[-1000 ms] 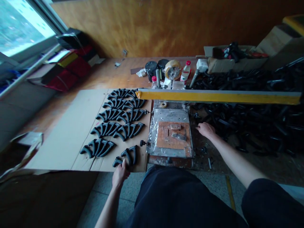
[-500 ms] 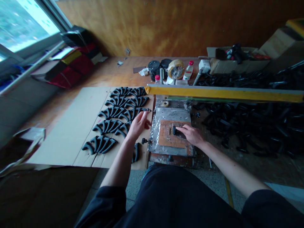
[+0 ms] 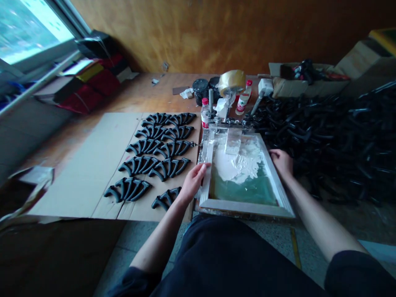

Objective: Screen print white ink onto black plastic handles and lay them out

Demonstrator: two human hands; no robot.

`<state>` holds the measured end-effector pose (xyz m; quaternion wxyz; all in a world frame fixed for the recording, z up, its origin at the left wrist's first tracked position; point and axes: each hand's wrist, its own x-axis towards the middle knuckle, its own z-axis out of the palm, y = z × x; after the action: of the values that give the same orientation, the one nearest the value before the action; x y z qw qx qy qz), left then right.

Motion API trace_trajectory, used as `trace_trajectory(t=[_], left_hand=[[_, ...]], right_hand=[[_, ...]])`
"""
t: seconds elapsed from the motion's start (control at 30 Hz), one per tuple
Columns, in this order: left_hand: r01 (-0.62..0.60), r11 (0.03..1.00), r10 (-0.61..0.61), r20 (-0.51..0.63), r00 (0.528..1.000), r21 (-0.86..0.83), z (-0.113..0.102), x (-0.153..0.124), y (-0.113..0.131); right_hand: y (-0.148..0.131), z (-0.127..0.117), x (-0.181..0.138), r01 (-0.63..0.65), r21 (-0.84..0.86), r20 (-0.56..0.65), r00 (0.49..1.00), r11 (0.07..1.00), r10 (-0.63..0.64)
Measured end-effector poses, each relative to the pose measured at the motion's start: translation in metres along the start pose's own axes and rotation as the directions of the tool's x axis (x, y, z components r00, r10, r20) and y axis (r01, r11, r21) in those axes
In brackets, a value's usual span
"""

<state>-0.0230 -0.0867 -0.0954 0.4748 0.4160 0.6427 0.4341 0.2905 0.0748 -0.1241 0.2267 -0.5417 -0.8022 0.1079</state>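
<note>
A silkscreen frame with pale metal edges lies lowered over the printing base, of which only the left margin shows. White ink is spread over the upper part of its green mesh, and a flat squeegee-like block stands in the ink. My left hand has its fingers closed at the frame's left side. At the right side, my right hand is closed with curled fingers against the edge. Whatever lies under the screen is hidden.
Rows of black curved handle-like parts lie on a cardboard sheet to the left. A heap of similar parts covers the right. Behind the frame stand black tubs, red-capped bottles and a tape roll.
The silkscreen frame has swung down from its raised position and covers the base. My right hand has left the dark part on the base and moved to the frame's right side; my left hand moved lower.
</note>
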Motion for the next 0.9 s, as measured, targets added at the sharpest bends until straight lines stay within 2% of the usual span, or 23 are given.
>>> trace_trajectory(t=[0.07, 0.13, 0.17, 0.23, 0.33, 0.37, 0.43, 0.5, 0.57, 0.6, 0.63, 0.73, 0.77, 0.8, 0.9], left_hand=[[0.064, 0.994, -0.064, -0.002, 0.998, 0.091, 0.006, -0.002, -0.032], [0.097, 0.974, -0.092, -0.036, 0.995, 0.203, 0.011, 0.001, -0.056], [0.104, 0.963, -0.095, -0.048, 0.994, 0.250, 0.013, 0.004, -0.064], [0.098, 0.947, -0.087, -0.048, 0.995, 0.305, 0.015, 0.009, -0.074], [0.087, 0.943, -0.082, -0.030, 0.996, 0.323, 0.014, 0.013, -0.078], [0.091, 0.943, -0.086, -0.029, 0.996, 0.320, 0.013, 0.013, -0.079], [0.103, 0.946, -0.098, -0.032, 0.995, 0.306, 0.013, 0.013, -0.079], [0.110, 0.951, -0.106, -0.032, 0.994, 0.290, 0.012, 0.012, -0.080], [0.113, 0.954, -0.109, -0.029, 0.994, 0.277, 0.013, 0.013, -0.081], [0.112, 0.956, -0.108, -0.029, 0.994, 0.272, 0.013, 0.013, -0.081], [0.111, 0.957, -0.107, -0.032, 0.994, 0.266, 0.013, 0.013, -0.081], [0.121, 0.962, -0.112, -0.052, 0.992, 0.245, 0.013, 0.013, -0.079], [0.125, 0.963, -0.115, -0.058, 0.992, 0.237, 0.013, 0.013, -0.078], [0.128, 0.965, -0.117, -0.063, 0.991, 0.229, 0.014, 0.012, -0.077], [0.125, 0.970, -0.115, -0.060, 0.992, 0.207, 0.014, 0.011, -0.074]], right_hand=[[-0.007, -0.002, 0.019, -0.039, 0.001, -0.106, 0.994, 0.999, 0.038], [-0.033, 0.006, 0.037, 0.062, -0.003, -0.141, 0.988, 0.998, -0.061], [-0.051, 0.012, 0.044, 0.131, -0.013, -0.119, 0.984, 0.991, -0.132], [-0.085, 0.024, 0.050, 0.218, -0.039, 0.014, 0.976, 0.975, -0.217], [-0.114, 0.036, 0.036, 0.237, -0.081, 0.258, 0.943, 0.968, -0.210], [-0.116, 0.037, 0.025, 0.276, -0.085, 0.305, 0.922, 0.957, -0.238], [-0.112, 0.034, 0.001, 0.424, -0.060, 0.359, 0.854, 0.904, -0.376], [-0.104, 0.027, -0.019, 0.586, 0.016, 0.394, 0.741, 0.810, -0.544], [-0.098, 0.019, -0.026, 0.667, 0.106, 0.423, 0.641, 0.738, -0.640], [-0.096, 0.016, -0.025, 0.669, 0.139, 0.435, 0.621, 0.730, -0.652], [-0.096, 0.014, -0.023, 0.651, 0.152, 0.438, 0.631, 0.744, -0.641], [-0.099, 0.020, -0.018, 0.558, 0.100, 0.360, 0.752, 0.824, -0.553], [-0.099, 0.024, -0.022, 0.549, 0.082, 0.317, 0.777, 0.832, -0.544], [-0.099, 0.028, -0.027, 0.558, 0.074, 0.281, 0.784, 0.826, -0.554], [-0.093, 0.035, -0.047, 0.618, 0.126, 0.246, 0.738, 0.776, -0.628]])
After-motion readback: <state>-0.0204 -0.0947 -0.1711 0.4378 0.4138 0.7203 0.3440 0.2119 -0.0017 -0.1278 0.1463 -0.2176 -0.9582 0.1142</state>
